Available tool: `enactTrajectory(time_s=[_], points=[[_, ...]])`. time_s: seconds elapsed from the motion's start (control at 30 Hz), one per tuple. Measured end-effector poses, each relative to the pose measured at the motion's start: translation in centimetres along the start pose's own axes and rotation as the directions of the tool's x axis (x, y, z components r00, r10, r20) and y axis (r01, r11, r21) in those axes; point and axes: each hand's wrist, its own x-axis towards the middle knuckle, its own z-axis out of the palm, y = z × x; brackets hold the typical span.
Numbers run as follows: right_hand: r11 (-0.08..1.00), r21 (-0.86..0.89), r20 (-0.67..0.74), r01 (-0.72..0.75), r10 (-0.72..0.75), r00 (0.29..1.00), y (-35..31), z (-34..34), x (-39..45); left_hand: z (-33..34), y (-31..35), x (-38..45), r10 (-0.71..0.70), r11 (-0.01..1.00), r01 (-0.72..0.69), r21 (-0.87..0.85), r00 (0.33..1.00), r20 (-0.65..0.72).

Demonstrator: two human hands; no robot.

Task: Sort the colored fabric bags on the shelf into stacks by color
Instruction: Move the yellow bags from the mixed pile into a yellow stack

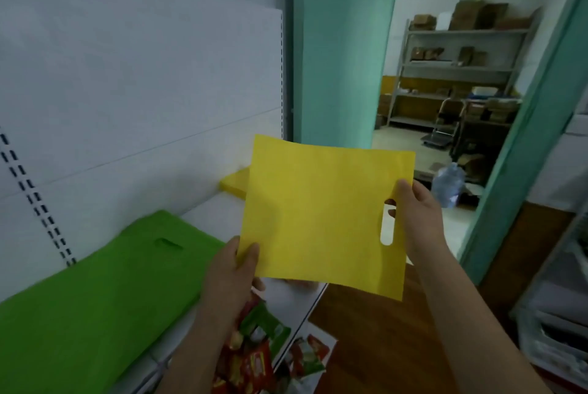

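Grip: the yellow bag is held in the air by both hands. The left hand pinches its lower left corner, thumb on the front face; the right hand is closed on the right edge beside the handle slot, thumb on the front.

Location: the bag is held flat, facing the camera, above the front edge of the shelf, clear of it.

Step in hand, as judged: one yellow bag is being carried to its colour stack. The yellow stack lies at 10 o'clock from the held bag, partly hidden behind it. The next move is judged to call for lowering the bag squarely onto that stack, edges aligned.

Count: one yellow bag held; one yellow stack; one green stack at 8 o'clock. Bags per stack cannot be told. Snack packets lie below, number unclear.
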Motion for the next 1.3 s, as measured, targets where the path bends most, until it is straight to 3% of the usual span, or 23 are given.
enactTrajectory(time_s=[0.27,0.57,0.67,0.9,1.13,1.3], points=[[0.999,-0.044,0.247,0.025,-0.014,0.969,3.9,3.5,18.2,7.5,1.3,9.1,-0.133,0.990,0.137,0.037,0.986,-0.100],[0.964,-0.177,0.485,0.196,-0.088,0.870,8.4,16.8,28.7,7.6,-0.7,16.1,-0.322,0.870,0.359,0.338,0.933,-0.164],[0.934,-0.238,0.576,0.267,-0.086,0.813,9.8,22.0,30.7,7.0,-1.5,18.5,-0.385,0.843,0.406,0.353,0.914,-0.130],[0.835,-0.437,0.718,0.333,0.101,0.689,11.4,30.8,34.7,8.2,-3.1,23.7,-0.433,0.814,0.495,0.306,0.866,-0.249],[0.851,-0.482,0.667,0.208,0.202,0.717,12.8,33.7,37.1,10.8,-3.0,28.3,-0.541,0.745,0.628,0.225,0.766,-0.347],[0.766,-0.558,0.770,0.320,0.335,0.543,13.2,35.6,38.7,12.6,-2.6,30.2,-0.574,0.705,0.690,0.164,0.691,-0.439]])
